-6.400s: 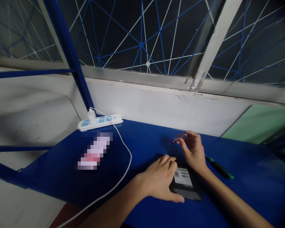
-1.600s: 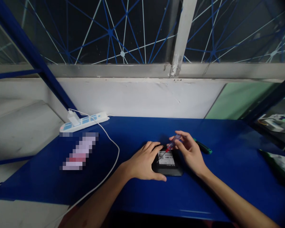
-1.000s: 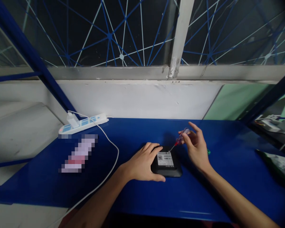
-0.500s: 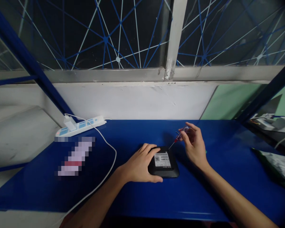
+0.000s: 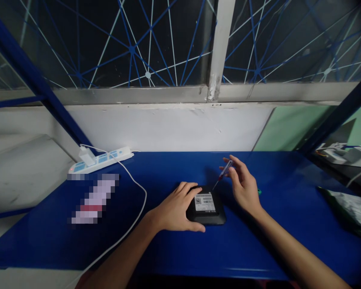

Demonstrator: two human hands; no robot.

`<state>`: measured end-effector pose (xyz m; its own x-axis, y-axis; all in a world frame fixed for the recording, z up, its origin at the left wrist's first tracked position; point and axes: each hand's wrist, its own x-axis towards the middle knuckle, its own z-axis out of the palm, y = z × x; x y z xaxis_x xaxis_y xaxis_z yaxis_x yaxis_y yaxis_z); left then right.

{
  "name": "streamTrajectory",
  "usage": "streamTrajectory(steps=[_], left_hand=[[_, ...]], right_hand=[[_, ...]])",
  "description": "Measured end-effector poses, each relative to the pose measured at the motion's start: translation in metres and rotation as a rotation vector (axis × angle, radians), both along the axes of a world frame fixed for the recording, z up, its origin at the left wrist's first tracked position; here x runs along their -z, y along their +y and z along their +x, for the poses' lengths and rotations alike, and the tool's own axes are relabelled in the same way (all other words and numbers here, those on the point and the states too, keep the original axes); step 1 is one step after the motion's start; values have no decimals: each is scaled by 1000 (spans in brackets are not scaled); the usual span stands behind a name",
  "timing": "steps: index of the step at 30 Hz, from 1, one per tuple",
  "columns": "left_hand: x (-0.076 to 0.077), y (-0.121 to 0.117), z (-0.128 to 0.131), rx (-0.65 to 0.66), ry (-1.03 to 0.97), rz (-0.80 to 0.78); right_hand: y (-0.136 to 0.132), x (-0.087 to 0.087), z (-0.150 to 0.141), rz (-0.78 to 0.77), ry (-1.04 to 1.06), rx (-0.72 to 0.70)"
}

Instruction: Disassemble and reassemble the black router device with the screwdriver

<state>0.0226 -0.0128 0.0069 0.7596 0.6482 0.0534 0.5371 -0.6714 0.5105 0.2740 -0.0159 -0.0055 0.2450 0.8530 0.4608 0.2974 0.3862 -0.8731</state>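
A small black box (image 5: 207, 210) with a white label on top lies on the blue table (image 5: 180, 249). My left hand (image 5: 177, 208) rests on its left side, fingers curved over the edge and thumb along the near side, holding it down. My right hand (image 5: 242, 185) pinches a small screwdriver (image 5: 223, 173) with a clear red handle between thumb and fingers. The screwdriver is tilted, its tip down at the box's far right corner.
A white power strip (image 5: 100, 159) with a plugged charger lies at the back left; its white cable (image 5: 129, 230) trails toward the near edge. A blurred pink-white item (image 5: 93, 198) lies left. A green tool tip (image 5: 259, 192) shows behind my right hand. Grey clutter (image 5: 349, 204) sits at the right.
The right hand has shifted slightly and turned the screwdriver, its fingers spreading more, with the tip staying at the box's far corner. The left hand stays on the box.
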Motion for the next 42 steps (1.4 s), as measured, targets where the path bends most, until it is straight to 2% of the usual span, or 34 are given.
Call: streamTrajectory(steps=[5, 11, 18, 24, 31, 37, 42], left_hand=[[-1, 0, -3, -18, 35, -55], [1, 1, -3, -7, 55, -41], [0, 1, -3, -2, 81, -40], [1, 1, -3, -2, 63, -23], [2, 2, -4, -10, 46, -53], [5, 2, -5, -14, 64, -48], [3, 1, -3, -17, 57, -39]], right_hand=[[4, -1, 0, 7, 109, 9], [8, 1, 2, 36, 33, 90], [5, -1, 0, -23, 193, -35], [6, 0, 3, 42, 22, 103], [3, -3, 0, -19, 152, -33], [4, -3, 3, 3, -3, 85], [3, -1, 3, -20, 10, 18]])
